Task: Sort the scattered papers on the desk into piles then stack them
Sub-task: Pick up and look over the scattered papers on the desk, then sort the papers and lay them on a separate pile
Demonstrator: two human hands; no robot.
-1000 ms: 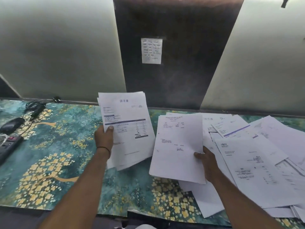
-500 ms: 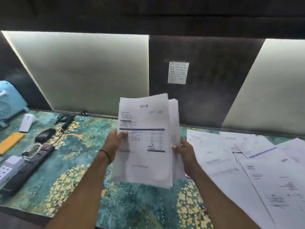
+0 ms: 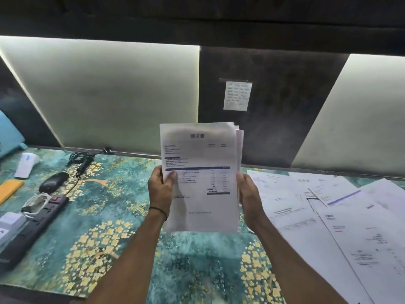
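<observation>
Both hands are holding one stack of papers (image 3: 200, 176) upright above the table (image 3: 122, 216). Left hand (image 3: 159, 189) is gripping the stack's left edge, thumb on the front sheet, fingers (image 3: 169, 177) closed on it. Right hand (image 3: 248, 195) is clamping the right edge, its fingers hidden behind the sheets. Loose papers (image 3: 328, 216) are lying spread flat on the table, right of the right hand. A power strip (image 3: 32, 224) and mouse (image 3: 53, 182) are sitting well left of the left hand.
</observation>
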